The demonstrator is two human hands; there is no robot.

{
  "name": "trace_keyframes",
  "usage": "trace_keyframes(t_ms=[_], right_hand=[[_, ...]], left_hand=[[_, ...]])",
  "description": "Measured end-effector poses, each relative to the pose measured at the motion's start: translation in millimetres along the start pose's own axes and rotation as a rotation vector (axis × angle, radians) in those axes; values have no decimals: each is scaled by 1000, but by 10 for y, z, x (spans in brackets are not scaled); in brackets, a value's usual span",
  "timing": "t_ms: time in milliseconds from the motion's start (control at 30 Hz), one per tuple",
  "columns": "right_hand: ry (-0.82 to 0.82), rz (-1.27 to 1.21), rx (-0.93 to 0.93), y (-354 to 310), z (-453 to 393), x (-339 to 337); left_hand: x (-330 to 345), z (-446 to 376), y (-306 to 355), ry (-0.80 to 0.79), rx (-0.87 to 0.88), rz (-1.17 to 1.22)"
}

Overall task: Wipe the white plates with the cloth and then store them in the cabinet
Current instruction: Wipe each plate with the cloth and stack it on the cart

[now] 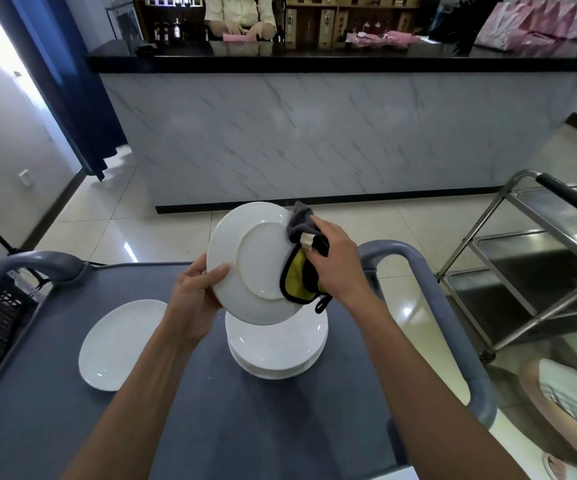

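Nearest of all is the grey cart (280,427) that serves as the table, its flat top carrying everything under the person's bare forearms. Beyond it stands a long marble-faced counter (314,133) with a black top, and a steel trolley (529,258) waits off to the right. On the table, a stack of white plates (280,351) sits right of centre, and a single oval plate (121,344) lies apart to its left. Held tilted above the stack, underside toward the person, is the white plate (256,265) now being wiped. The left hand (193,299) pinches its near-left rim, thumb on the underside and fingers hidden behind. The right hand (335,261) is curled round a bunched grey-and-yellow cloth (302,271), pressing it against the plate's right edge. My worry is that one-sided pinch: a firm push from the cloth could lever the plate loose, and it would drop straight onto the stack and chip. No cabinet is in view, so storing looks some way off.
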State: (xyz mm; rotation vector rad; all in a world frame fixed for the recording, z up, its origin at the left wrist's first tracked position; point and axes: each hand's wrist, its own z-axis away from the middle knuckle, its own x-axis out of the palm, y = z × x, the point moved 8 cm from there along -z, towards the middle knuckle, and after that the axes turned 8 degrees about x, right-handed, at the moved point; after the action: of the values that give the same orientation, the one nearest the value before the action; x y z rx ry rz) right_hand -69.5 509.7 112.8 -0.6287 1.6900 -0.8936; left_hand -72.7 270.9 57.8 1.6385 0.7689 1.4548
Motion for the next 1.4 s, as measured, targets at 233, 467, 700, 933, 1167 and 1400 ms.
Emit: trace_keyframes(t_ms=[233, 467, 700, 933, 1167, 1400], right_hand=[[35, -95, 91, 184, 168, 3], [57, -109, 64, 245, 500, 163], [-25, 1, -39, 110, 773, 339], [-26, -39, -104, -3, 894, 197], [110, -18, -41, 140, 754, -245], [184, 67, -1, 315, 655, -543]], left_hand=[[-9, -42, 3, 60, 4, 75], [4, -104, 74, 105, 47, 51], [122, -147, 26, 167, 68, 37], [129, -136, 6, 245, 72, -51], [269, -115, 231, 131, 353, -660], [718, 57, 188, -255, 674, -1371]])
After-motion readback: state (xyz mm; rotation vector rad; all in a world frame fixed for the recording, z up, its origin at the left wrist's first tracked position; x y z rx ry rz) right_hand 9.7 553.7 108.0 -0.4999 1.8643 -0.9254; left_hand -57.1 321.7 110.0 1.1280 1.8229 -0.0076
